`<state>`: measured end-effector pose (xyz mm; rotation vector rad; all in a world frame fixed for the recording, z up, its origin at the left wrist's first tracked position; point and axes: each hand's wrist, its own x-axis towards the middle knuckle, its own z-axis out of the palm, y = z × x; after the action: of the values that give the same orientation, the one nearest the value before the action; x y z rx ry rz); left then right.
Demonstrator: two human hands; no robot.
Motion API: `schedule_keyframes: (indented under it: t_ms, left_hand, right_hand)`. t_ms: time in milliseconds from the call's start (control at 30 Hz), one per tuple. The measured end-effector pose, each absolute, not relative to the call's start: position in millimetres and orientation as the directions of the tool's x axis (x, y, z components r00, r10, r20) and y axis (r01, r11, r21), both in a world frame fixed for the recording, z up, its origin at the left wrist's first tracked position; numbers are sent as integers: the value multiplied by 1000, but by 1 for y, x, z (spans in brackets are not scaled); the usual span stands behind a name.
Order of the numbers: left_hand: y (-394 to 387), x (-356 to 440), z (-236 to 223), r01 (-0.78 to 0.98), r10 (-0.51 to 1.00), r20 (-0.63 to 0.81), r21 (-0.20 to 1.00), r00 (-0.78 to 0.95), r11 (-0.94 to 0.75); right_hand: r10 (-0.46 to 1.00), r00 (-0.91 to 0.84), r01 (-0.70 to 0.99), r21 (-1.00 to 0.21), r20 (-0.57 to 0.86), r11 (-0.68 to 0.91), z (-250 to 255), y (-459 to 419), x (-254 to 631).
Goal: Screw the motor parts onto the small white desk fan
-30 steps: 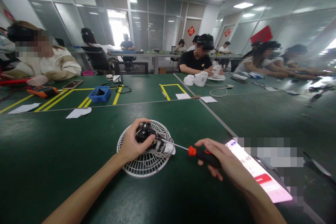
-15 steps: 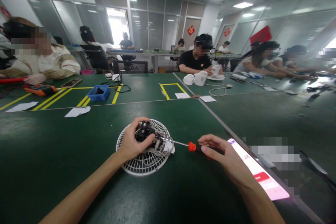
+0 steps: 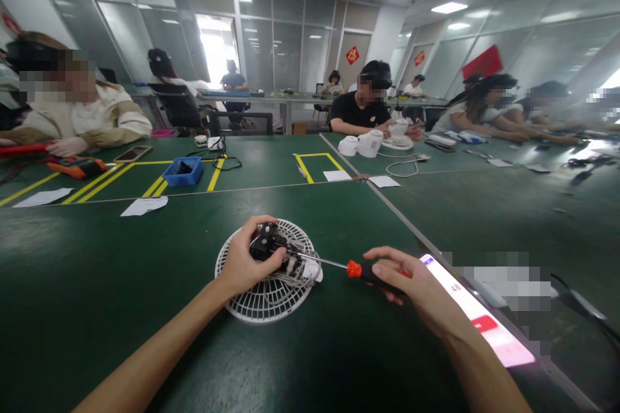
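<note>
The left hand's [image 3: 250, 258] grip is clamped on the motor [image 3: 264, 242] over the grille [image 3: 264, 312]. The right hand's [image 3: 400, 274] is closed round the screwdriver [image 3: 365, 272].

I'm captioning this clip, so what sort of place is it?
Probably an electronics assembly or repair training workshop: long green worktables marked with yellow tape, a screwdriver at an opened fan-like device, and several people seated at similar work.
</note>
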<state>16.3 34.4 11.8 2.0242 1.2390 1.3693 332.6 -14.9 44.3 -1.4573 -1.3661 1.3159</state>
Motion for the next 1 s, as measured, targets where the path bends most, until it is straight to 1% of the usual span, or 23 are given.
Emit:
schedule_keyframes:
  t_ms: [133,233,433,533,600,667,733,767,867,1000]
  left_hand:
    - [35,16,11,468,827,549,702,125,-537]
    - [34,16,10,478,827,550,700,113,-531]
    - [33,17,11,482,828,551,699,107,-528]
    - [34,17,12,478,826,552,699,112,-532]
    - [34,17,12,473,828,549,703,113,-531]
    - [34,17,13,468,831,546,709,109,-527]
    - [34,17,13,459,830,547,713,109,-530]
    - [34,17,13,453,828,549,713,113,-535]
    - [34,16,11,440,824,553,713,125,-545]
    - [34,14,10,435,824,551,715,133,-548]
  right_hand:
    - [992,-41,224,-968,-123,-111,43,-15,336]
    - [996,-27,255,-964,-90,-80,44,-16,338]
    - [996,-59,350,-936,-64,-39,43,-15,340]
    - [996,-73,318,-948,-54,-28,43,-16,337]
    - [992,-91,268,-962,-87,-60,43,-17,333]
    - [980,-98,234,-961,-172,-145,43,-18,329]
    - [969,-76,225,-951,-234,-212,42,-17,326]
    - [969,-63,230,-948,-238,-218,41,-17,325]
    - [982,-45,265,-950,-181,-163,39,-16,325]
    - [994,-24,247,-964,-110,-100,38,-16,328]
